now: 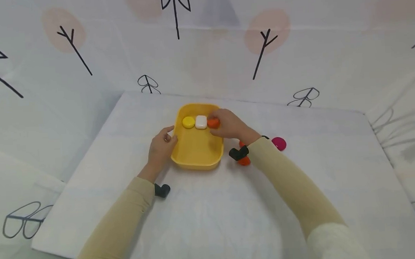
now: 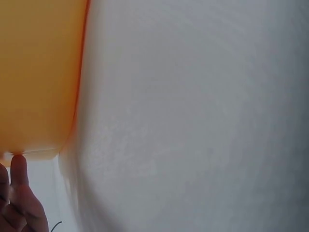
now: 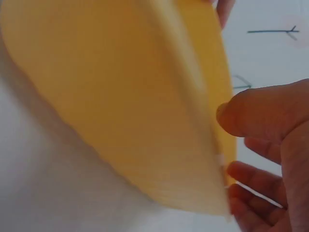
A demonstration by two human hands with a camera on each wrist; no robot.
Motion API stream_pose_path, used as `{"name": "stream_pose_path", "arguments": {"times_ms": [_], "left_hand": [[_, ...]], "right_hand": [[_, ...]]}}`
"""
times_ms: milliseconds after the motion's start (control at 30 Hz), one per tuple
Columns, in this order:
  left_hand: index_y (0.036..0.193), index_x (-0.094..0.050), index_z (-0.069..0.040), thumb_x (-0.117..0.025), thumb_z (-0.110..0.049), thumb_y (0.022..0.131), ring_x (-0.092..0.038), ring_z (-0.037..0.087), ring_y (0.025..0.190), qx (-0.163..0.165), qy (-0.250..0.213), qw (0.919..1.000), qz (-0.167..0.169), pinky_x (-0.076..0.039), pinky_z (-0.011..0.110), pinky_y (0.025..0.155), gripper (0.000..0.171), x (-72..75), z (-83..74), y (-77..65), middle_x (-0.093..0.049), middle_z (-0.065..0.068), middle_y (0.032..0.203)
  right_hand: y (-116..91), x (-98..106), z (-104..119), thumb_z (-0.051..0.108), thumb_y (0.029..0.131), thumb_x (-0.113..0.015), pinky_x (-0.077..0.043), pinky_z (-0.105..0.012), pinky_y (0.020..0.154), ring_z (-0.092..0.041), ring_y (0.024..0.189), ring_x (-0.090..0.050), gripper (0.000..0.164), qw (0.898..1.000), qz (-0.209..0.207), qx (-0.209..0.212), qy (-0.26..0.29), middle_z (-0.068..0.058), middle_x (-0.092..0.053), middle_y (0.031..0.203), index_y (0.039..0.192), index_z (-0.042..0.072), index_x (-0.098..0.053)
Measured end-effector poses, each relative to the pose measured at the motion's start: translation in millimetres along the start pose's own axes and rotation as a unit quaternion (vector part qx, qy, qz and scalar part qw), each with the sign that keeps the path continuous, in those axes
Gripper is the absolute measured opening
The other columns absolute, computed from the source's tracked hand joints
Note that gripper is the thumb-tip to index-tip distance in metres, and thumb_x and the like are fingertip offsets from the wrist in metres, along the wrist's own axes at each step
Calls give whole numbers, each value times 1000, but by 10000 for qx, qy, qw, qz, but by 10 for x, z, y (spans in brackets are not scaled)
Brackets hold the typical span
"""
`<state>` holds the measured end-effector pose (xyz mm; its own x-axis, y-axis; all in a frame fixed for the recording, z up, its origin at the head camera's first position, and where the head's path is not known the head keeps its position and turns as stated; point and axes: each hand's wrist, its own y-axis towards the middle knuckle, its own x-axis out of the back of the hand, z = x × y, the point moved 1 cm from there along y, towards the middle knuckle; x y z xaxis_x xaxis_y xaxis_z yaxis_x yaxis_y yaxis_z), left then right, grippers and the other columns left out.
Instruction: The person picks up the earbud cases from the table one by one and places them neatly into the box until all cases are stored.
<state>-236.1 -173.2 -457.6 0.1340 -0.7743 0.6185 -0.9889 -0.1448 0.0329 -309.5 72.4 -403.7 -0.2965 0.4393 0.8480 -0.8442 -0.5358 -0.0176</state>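
Note:
A yellow tray (image 1: 197, 150) stands on the white-covered table. Along its far end lie a round yellow piece (image 1: 188, 122), a white squarish piece (image 1: 201, 122) and an orange piece (image 1: 213, 123) in a row. My left hand (image 1: 160, 147) grips the tray's left rim, thumb at the edge; in the left wrist view a fingertip touches the tray's wall. Reaching over the right rim, my right hand (image 1: 228, 124) has its fingers at the orange piece, partly covering it. Its thumb (image 3: 251, 112) stands apart from the fingers in the right wrist view, where the tray wall hides the pieces.
Right of the tray, orange pieces (image 1: 244, 161) lie partly hidden under my right wrist and its black camera mount (image 1: 239, 153). A round magenta piece (image 1: 279, 143) lies beyond the forearm. Patterned white cloth (image 1: 210, 66) rises behind the table and at its sides.

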Motion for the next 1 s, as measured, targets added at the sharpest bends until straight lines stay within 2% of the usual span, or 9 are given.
{"name": "stream_pose_path", "arguments": {"times_ms": [100,200,433,533,700,1000], "left_hand": [[135,-55,-21,-55,-32,91,-48,19,72,13,-29,10000,-4,-39,30,64,45,-20,19,7,-54,2,86],[135,-55,-21,-55,-33,91,-48,19,72,15,-1,10000,27,-39,30,64,45,-36,22,10,-54,2,87],[135,-55,-19,-54,-30,92,-48,19,70,-124,132,9998,-43,-39,29,62,44,-16,-7,11,-55,3,86],[134,-56,-18,-54,-29,92,-47,19,69,-162,118,9998,-85,-39,28,62,44,5,-11,9,-54,3,86],[135,-56,-19,-54,-31,92,-46,18,69,-140,53,9999,-61,-38,29,61,44,13,2,15,-53,2,85],[135,-55,-20,-54,-31,92,-47,19,69,-39,20,10000,-10,-39,29,61,44,3,27,17,-53,2,85]], "right_hand": [[67,-31,-72,20,83,-68,-41,-41,103,-26,112,-47,41,9998,-15,-55,-191,-9,-60,122,121,7,-60],[131,-62,-146,20,83,-67,-42,-40,100,-26,111,-46,41,9982,-18,-45,-606,-8,-59,122,121,8,-60],[296,-68,-187,25,83,-66,-42,-40,99,-27,107,-46,44,9872,-79,230,-1575,-10,-58,121,122,7,-59],[367,-75,-167,27,84,-65,-42,-41,99,-28,105,-49,43,9837,-41,299,-1771,-10,-60,122,121,7,-59],[457,-126,-161,29,83,-63,-41,-42,97,-26,103,-50,42,9788,113,85,-2044,-7,-61,122,121,11,-59],[496,-203,-151,28,80,-63,-38,-42,91,-25,99,-50,41,9716,176,-126,-2358,-4,-63,111,117,12,-61]]}}
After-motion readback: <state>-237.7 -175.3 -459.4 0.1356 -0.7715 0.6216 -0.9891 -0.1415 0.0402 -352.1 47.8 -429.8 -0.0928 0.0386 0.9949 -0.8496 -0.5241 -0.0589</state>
